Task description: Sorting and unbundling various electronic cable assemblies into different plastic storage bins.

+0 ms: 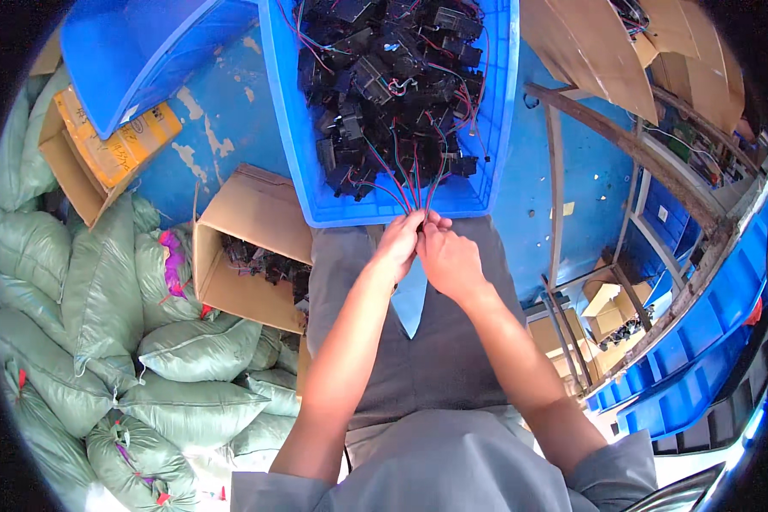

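My left hand and my right hand meet at the near rim of a blue plastic bin. Both are closed around a gathered bunch of thin wires, coloured red, dark and bluish. From my fingers the wires fan out into the bin, toward several small black parts with leads attached. More of these parts fill the bin in a loose heap. The wire ends inside my grip are hidden by my fingers.
An open carton with more black parts stands left of my legs. Green stuffed sacks pile up at the far left. Another blue bin tilts over a yellow-taped carton. Right, a metal frame stands near blue trays.
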Available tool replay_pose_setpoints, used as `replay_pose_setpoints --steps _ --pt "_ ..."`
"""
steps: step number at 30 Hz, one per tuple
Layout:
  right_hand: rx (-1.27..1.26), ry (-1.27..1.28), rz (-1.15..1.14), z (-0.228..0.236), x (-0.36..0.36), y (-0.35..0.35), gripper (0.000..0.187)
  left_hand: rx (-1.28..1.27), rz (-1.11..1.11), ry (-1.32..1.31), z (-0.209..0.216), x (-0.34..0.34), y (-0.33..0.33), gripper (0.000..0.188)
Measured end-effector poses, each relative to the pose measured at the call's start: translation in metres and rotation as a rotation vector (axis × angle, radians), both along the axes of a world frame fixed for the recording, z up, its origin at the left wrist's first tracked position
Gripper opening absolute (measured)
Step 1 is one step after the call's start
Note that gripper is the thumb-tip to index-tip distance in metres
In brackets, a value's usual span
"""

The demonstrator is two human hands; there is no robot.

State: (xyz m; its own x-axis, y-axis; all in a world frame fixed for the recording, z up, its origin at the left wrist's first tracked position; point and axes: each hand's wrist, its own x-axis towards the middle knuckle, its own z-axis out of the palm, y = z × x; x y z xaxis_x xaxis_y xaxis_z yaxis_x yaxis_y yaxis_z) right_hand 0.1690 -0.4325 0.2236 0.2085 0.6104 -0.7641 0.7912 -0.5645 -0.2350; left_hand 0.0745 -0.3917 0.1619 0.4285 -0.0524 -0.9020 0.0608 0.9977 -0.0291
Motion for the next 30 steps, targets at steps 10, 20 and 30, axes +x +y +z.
replay_pose_setpoints --steps 10,20,30 --pt "0.134 -0.144 0.166 -0.013 -0.014 -0.013 0.015 -0.019 -0.126 -0.033 0.003 -0.004 0.01 0.029" --pt "0.072 -0.096 0.316 -0.009 -0.011 -0.002 0.011 0.093 -0.192 0.032 -0.011 -0.007 -0.003 0.033" --pt "-0.063 0.105 0.372 -0.02 0.0 0.002 0.012 0.147 -0.442 0.115 -0.006 0.001 0.014 0.038"
